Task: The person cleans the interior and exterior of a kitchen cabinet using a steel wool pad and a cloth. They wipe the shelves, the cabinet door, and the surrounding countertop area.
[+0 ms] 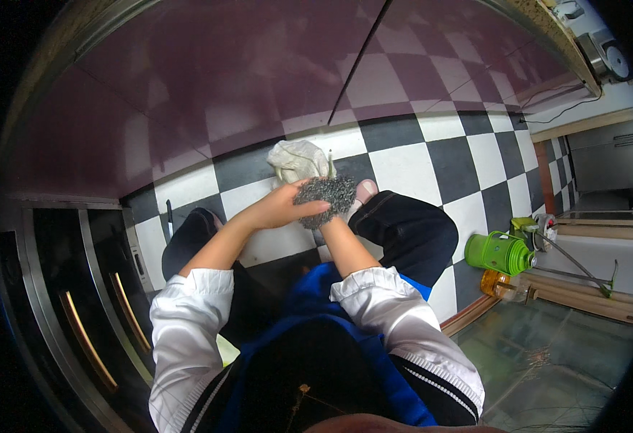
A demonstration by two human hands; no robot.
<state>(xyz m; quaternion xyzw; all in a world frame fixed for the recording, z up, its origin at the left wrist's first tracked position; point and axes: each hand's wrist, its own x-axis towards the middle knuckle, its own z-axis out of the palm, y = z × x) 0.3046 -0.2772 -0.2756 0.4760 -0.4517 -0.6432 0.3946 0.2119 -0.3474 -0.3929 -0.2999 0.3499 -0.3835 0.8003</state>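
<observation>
A grey steel-wool scouring pad [324, 199] is between my hands in the middle of the view. My left hand [281, 207] has its thumb lying across the pad. Only a little of my right hand [331, 219] shows near the wrist; the pad hides its fingers, so its grip cannot be made out. Just beyond the pad, a crumpled whitish plastic bag [301, 161] rests on the checkered tile floor [397, 165], and a thin green stalk stands up at its right edge.
Glossy maroon cabinet doors [230, 70] rise close in front. A knife [169, 216] lies by my left foot. To the right stand a green thermos flask [495, 253] and a bottle of orange liquid [495, 284]. Black drawers with gold handles [86, 341] are at the left.
</observation>
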